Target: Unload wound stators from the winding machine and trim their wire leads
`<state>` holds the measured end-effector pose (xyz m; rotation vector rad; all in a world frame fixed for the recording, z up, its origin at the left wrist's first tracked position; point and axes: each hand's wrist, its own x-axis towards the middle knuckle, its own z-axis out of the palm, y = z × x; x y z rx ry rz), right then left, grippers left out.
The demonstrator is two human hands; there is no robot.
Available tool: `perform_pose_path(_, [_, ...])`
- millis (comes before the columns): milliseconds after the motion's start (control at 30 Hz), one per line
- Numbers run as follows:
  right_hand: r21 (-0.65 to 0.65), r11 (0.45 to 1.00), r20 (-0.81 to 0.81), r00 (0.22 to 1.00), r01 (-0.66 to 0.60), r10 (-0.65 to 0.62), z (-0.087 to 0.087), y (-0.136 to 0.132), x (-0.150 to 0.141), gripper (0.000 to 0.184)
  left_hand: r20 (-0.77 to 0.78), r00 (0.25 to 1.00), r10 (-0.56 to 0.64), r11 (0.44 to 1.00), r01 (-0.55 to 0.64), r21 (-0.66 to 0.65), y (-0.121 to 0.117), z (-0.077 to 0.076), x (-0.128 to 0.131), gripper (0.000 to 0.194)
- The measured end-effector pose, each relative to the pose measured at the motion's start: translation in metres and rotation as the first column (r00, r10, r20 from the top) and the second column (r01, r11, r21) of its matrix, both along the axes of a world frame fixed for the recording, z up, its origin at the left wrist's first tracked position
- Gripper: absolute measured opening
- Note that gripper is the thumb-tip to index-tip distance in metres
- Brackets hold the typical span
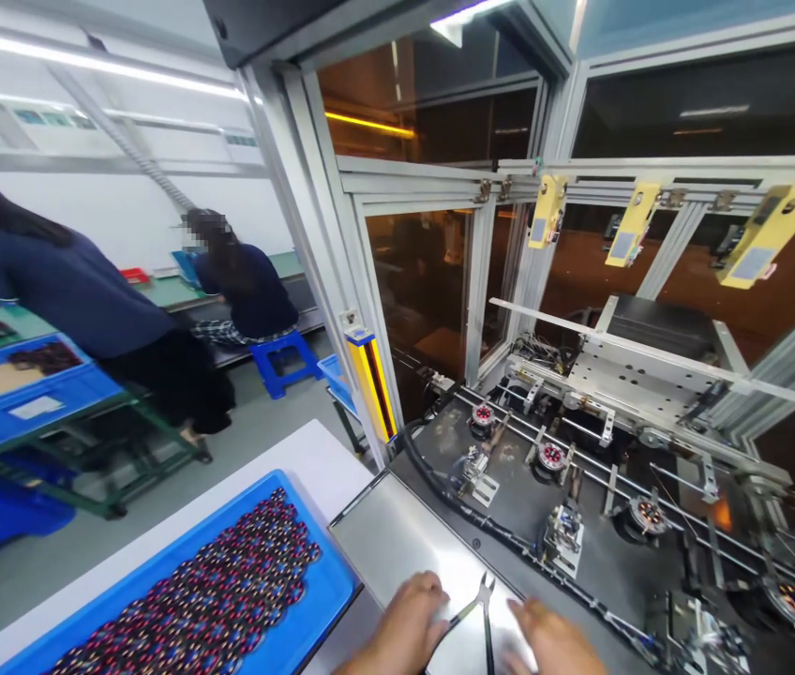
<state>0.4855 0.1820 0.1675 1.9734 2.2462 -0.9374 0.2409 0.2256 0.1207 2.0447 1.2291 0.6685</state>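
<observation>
Pointing away from the person, the dark-handled cutting pliers (486,592) sit over a shiny metal plate (394,530), handles splayed toward the wearer, probably for easy reach. The left hand (403,626) curls at one handle, grip unclear; the right hand (558,642) is blurred beside the other, can't tell if it's closed. Left of them, a blue plastic tray (333,574) corrals black-and-red ring-shaped parts (218,581), its raised rim likely keeping them together.

Both hands are bare. The left hand (408,623), at the lower centre of the frame, shows rounded knuckles and uncovered skin down to the bottom edge; the right hand (558,639), further right, is bare too, its fingers blurred.
</observation>
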Motion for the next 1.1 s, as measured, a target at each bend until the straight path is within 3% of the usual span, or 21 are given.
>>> perform_pose_path(67, [0.158,0.987,0.004,1.000,-0.023,0.023,0.030,0.018,0.043,0.048,-0.067,0.998,0.009,0.992,0.000,0.123,0.033,0.030,-0.017,0.016])
perform_pose_path(133, [0.466,0.879,0.092,0.993,-0.103,0.067,0.059,0.047,0.085,0.042,-0.121,0.992,0.045,0.970,-0.014,0.244,0.080,0.064,-0.026,0.025])
perform_pose_path(167, [0.520,0.836,0.182,0.979,-0.176,0.093,0.070,0.066,0.102,0.041,-0.147,0.988,0.055,0.955,-0.010,0.295,0.108,0.080,-0.025,0.029])
perform_pose_path(233, [0.541,0.810,0.238,0.965,-0.226,0.110,0.082,0.105,0.126,0.036,-0.212,0.977,0.014,0.925,0.068,0.374,0.166,0.106,-0.010,0.035])
perform_pose_path(300, [0.530,0.809,0.258,0.957,-0.253,0.131,0.078,0.140,0.136,0.028,-0.304,0.949,-0.076,0.888,0.204,0.412,0.217,0.118,0.017,0.037])
perform_pose_path(367, [0.524,0.809,0.270,0.953,-0.265,0.137,0.063,0.164,0.137,0.023,-0.398,0.906,-0.140,0.852,0.316,0.418,0.254,0.117,0.047,0.034])
perform_pose_path(433, [0.525,0.810,0.279,0.952,-0.260,0.124,0.042,0.176,0.134,0.028,-0.474,0.865,-0.163,0.829,0.381,0.410,0.278,0.105,0.072,0.033])
perform_pose_path(600, [0.529,0.820,0.279,0.957,-0.220,0.077,0.002,0.183,0.135,0.032,-0.602,0.781,-0.168,0.820,0.450,0.354,0.300,0.066,0.094,0.035])
perform_pose_path(700, [0.518,0.828,0.280,0.957,-0.212,0.070,-0.005,0.187,0.140,0.030,-0.646,0.739,-0.193,0.827,0.477,0.298,0.308,0.056,0.091,0.034])
perform_pose_path(933, [0.479,0.844,0.290,0.951,-0.239,0.105,-0.007,0.192,0.137,0.028,-0.696,0.643,-0.320,0.835,0.539,0.113,0.327,0.054,0.090,0.036])
perform_pose_path(1100, [0.452,0.859,0.306,0.946,-0.240,0.103,-0.008,0.192,0.130,0.027,-0.669,0.646,-0.367,0.858,0.513,0.025,0.336,0.052,0.097,0.034])
